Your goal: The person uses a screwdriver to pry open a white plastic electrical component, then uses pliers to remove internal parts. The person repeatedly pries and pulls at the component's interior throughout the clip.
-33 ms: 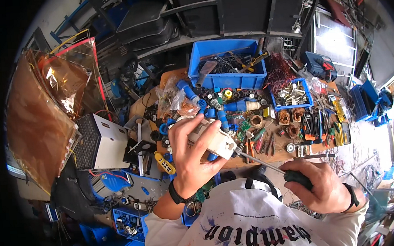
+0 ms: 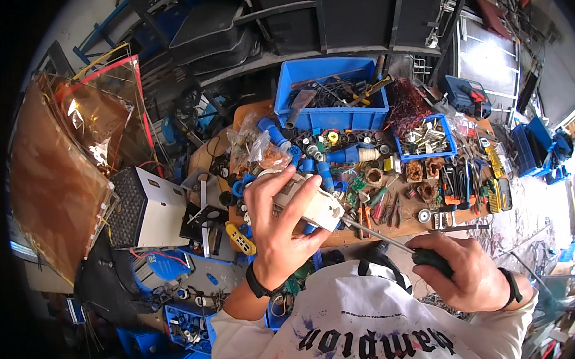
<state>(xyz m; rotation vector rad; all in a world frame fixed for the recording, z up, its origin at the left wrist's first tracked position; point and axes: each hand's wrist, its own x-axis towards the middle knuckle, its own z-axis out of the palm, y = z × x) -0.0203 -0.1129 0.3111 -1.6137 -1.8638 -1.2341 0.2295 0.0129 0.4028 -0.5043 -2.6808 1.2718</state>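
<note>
White housing (image 2: 323, 211) sits pinched in my left grip (image 2: 274, 235); my right grip (image 2: 458, 271) wraps a screwdriver (image 2: 381, 236), its tip at the housing's right end, above the counter's (image 2: 407, 206) near edge. The housing looks whole; turning done or left, I can't tell.

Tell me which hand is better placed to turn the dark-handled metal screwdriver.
Probably the right hand: it grips the screwdriver by its handle, while the left hand is occupied holding a cream-coloured boxy part at the tip.
</note>
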